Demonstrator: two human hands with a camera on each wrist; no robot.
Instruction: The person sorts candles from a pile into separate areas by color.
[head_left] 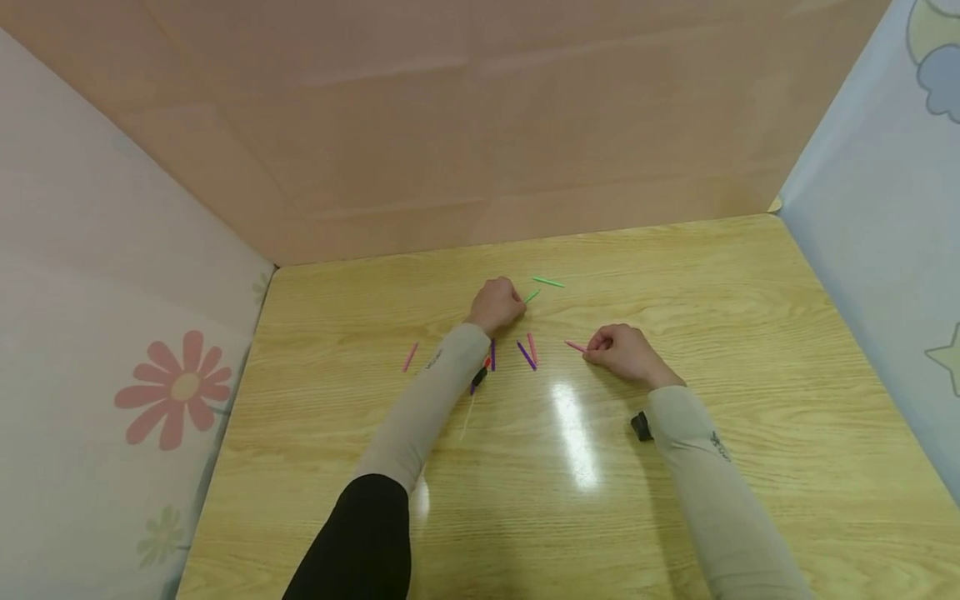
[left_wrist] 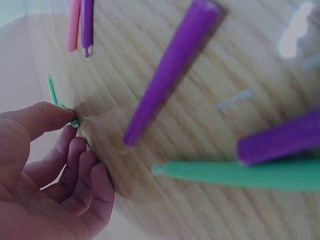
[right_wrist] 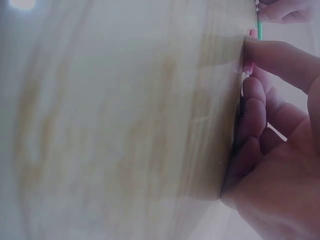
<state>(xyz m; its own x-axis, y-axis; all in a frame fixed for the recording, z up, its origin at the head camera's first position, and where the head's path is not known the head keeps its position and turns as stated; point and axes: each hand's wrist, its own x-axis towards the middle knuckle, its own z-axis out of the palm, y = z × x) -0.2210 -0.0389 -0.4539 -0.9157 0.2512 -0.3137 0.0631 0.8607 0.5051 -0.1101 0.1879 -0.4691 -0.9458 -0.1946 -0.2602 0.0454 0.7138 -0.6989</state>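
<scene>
In the head view my left hand [head_left: 497, 307] pinches a thin green candle [head_left: 532, 297] low over the table, just in front of another green candle [head_left: 548, 282]. The left wrist view shows the thumb and forefinger of that hand [left_wrist: 55, 160] meeting on the candle's end. My right hand [head_left: 626, 354] grips a pink candle [head_left: 575, 346] by its near end, its tip pointing left. From the right wrist, the fingers of this hand [right_wrist: 280, 100] rest close to the tabletop, and only a bit of the pink candle [right_wrist: 248, 65] shows.
Between the hands lie a purple candle [head_left: 527, 355] and a pink one [head_left: 532, 348], almost touching. Another purple candle [head_left: 492, 354] is beside the left sleeve, and a pink one [head_left: 409, 357] lies left of it. Patterned walls [head_left: 112, 292] bound the wooden table [head_left: 315, 400].
</scene>
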